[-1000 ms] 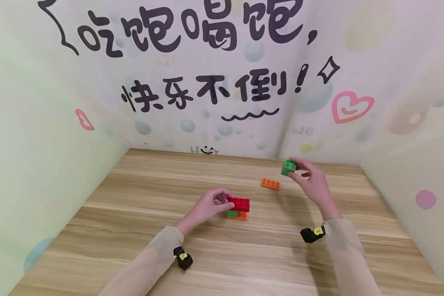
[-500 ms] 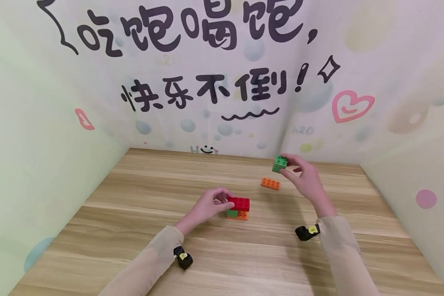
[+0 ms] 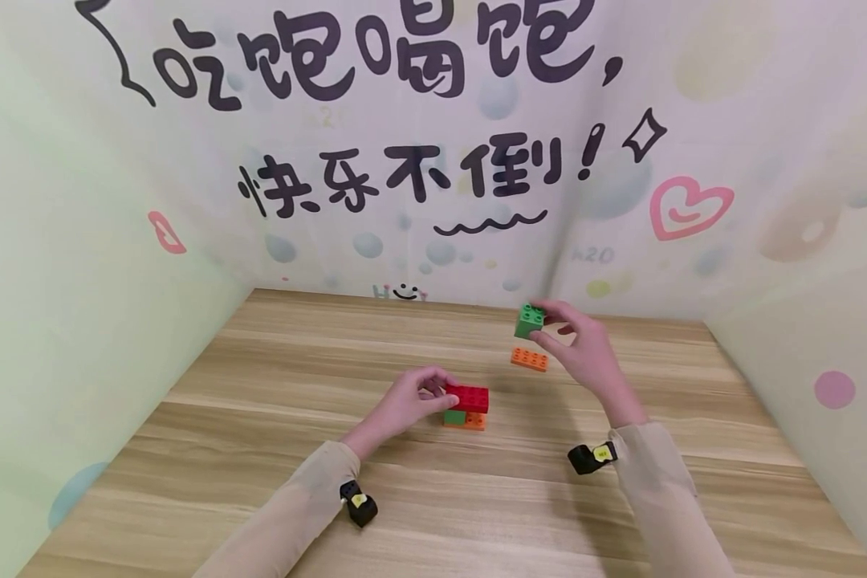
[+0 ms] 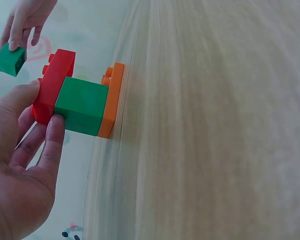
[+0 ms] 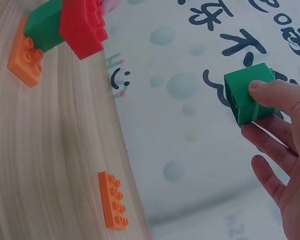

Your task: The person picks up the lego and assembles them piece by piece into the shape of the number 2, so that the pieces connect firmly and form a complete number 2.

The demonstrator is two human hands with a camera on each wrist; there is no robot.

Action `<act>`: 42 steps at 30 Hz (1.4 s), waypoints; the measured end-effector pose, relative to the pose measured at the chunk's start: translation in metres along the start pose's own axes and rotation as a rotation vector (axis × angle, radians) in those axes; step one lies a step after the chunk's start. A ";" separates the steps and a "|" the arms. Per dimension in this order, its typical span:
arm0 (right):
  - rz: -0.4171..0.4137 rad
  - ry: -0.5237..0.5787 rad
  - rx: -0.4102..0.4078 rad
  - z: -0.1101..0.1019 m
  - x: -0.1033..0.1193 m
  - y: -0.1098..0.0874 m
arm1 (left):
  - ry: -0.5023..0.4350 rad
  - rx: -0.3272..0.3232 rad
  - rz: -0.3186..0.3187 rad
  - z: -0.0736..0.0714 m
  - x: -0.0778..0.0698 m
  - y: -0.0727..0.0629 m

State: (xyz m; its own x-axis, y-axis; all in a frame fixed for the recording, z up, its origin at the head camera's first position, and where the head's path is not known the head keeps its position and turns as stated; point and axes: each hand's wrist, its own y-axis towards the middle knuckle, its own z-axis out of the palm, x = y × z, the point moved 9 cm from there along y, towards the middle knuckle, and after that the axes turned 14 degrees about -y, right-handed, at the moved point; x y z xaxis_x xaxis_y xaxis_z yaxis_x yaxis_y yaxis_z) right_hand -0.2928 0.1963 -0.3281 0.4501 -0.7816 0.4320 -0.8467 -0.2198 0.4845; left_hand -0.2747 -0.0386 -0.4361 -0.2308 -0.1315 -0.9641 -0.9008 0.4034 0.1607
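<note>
My left hand (image 3: 413, 400) pinches the red brick (image 3: 473, 399) at the left end of a small stack. Beneath that brick sits a green brick (image 4: 84, 106), joined to a thin orange brick (image 4: 113, 100) at the bottom. The red brick overhangs to the right, with a gap under it above the orange studs. My right hand (image 3: 584, 353) holds another green brick (image 3: 530, 321), studs up, between thumb and fingers in the air. Behind and below it, a loose orange brick (image 3: 530, 360) lies studs up on the table.
The wooden table (image 3: 274, 345) ends at a printed back wall (image 3: 318, 249), with pale walls at left and right. A black wrist camera (image 3: 360, 506) is strapped to the left sleeve, and another wrist camera (image 3: 585, 458) to the right sleeve.
My right hand has carried its green brick leftward, to just over the loose orange brick in the head view. The left hand and the stack have stayed in place.
</note>
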 end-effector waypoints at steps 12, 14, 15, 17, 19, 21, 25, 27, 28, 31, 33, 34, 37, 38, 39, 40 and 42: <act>-0.046 0.006 0.023 0.007 0.022 -0.003 | 0.004 0.002 -0.001 0.002 -0.011 -0.003; -0.050 0.013 0.029 0.009 0.024 -0.004 | 0.001 0.008 -0.003 0.003 -0.021 -0.007; -0.054 0.017 0.031 0.010 0.026 -0.005 | -0.002 0.010 -0.003 0.003 -0.026 -0.009; -0.066 0.018 0.031 0.012 0.029 -0.007 | -0.009 0.010 0.002 0.004 -0.035 -0.012; -0.079 0.017 0.028 0.014 0.032 -0.008 | -0.013 0.008 0.008 0.004 -0.039 -0.014; -0.093 0.026 0.023 0.016 0.034 -0.009 | -0.017 0.007 0.014 0.004 -0.041 -0.014; -0.100 0.048 0.033 0.020 0.037 -0.010 | -0.014 0.010 0.013 0.004 -0.037 -0.013; -0.095 0.052 0.043 0.023 0.037 -0.012 | -0.011 0.013 0.003 0.004 -0.035 -0.012; -0.093 0.052 0.049 0.024 0.038 -0.012 | -0.008 0.014 -0.001 0.004 -0.032 -0.011; -0.086 0.056 0.064 0.028 0.038 -0.015 | -0.004 0.015 -0.008 0.003 -0.018 -0.005; -0.084 0.059 0.073 0.029 0.039 -0.017 | -0.002 0.012 -0.014 0.002 -0.006 -0.001; -0.085 0.064 0.074 0.030 0.040 -0.017 | -0.001 0.010 -0.013 0.002 -0.001 0.000; -0.083 0.079 0.084 0.032 0.041 -0.019 | -0.004 0.006 -0.004 0.001 0.003 0.002; -0.087 0.084 0.086 0.033 0.042 -0.020 | -0.005 0.007 0.001 0.002 0.003 0.002; -0.089 0.088 0.087 0.034 0.042 -0.020 | -0.007 0.009 0.005 0.001 0.003 0.002; -0.090 0.089 0.089 0.035 0.042 -0.021 | -0.007 0.011 0.011 0.001 0.002 0.001; -0.091 0.089 0.093 0.036 0.043 -0.022 | -0.007 0.013 0.017 0.001 0.001 0.001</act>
State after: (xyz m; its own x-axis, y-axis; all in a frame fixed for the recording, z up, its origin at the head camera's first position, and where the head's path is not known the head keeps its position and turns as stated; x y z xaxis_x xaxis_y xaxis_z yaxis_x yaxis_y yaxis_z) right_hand -0.2654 0.1466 -0.3480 0.5457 -0.7020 0.4575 -0.8223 -0.3437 0.4535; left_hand -0.2752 -0.0375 -0.4373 -0.2430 -0.1181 -0.9628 -0.8919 0.4174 0.1739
